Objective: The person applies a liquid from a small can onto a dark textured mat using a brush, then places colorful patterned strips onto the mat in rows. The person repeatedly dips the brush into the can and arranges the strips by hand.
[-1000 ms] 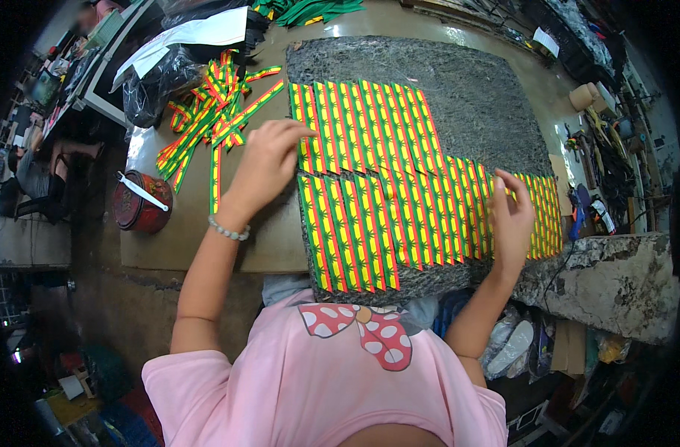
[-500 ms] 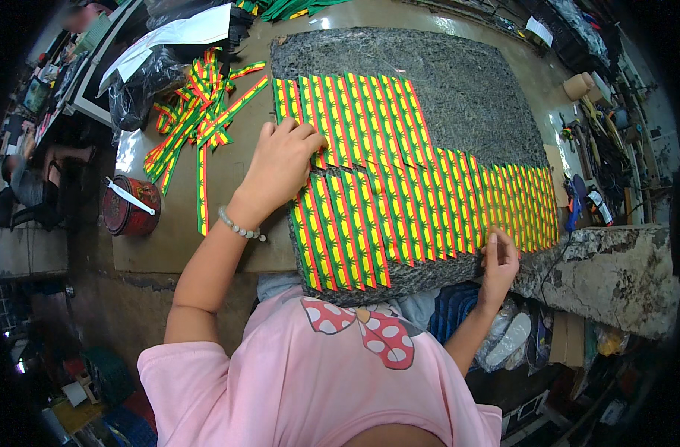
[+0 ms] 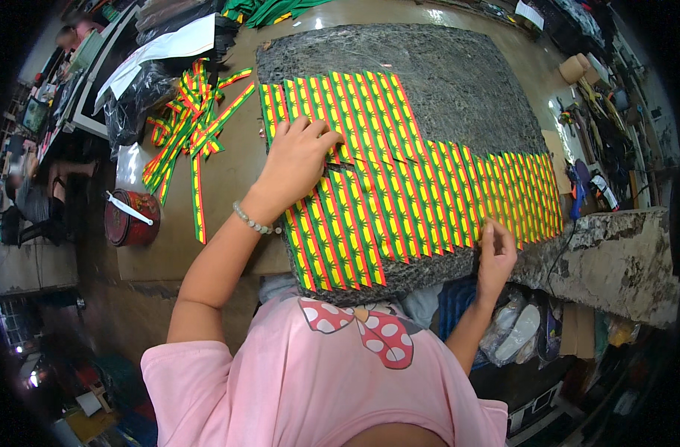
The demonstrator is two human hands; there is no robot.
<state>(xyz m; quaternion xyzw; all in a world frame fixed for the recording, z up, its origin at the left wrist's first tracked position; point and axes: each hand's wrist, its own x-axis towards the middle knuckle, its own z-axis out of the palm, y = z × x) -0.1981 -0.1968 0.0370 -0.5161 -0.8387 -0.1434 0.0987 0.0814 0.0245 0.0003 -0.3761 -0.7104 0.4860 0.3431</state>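
The strips (image 3: 399, 179) lie side by side on the dark mat (image 3: 459, 82) by the tabletop's near edge, the left hand (image 3: 299, 160) pressing them flat, fingers spread, the right hand (image 3: 496, 249) pinching their near ends; best keep edges flush.

A brown worktable (image 3: 228, 171) with a worn stone edge (image 3: 615, 253) stands over a dim, cluttered floor (image 3: 71, 328).

We see our left hand (image 3: 299, 160) pressed flat on the striped ribbon strips (image 3: 399, 194) laid across the grey mat (image 3: 459, 82). Our right hand (image 3: 496, 249) pinches a strip at the mat's near edge. Loose strips (image 3: 191, 123) lie left of the mat, a red tin (image 3: 131, 218) beyond them.
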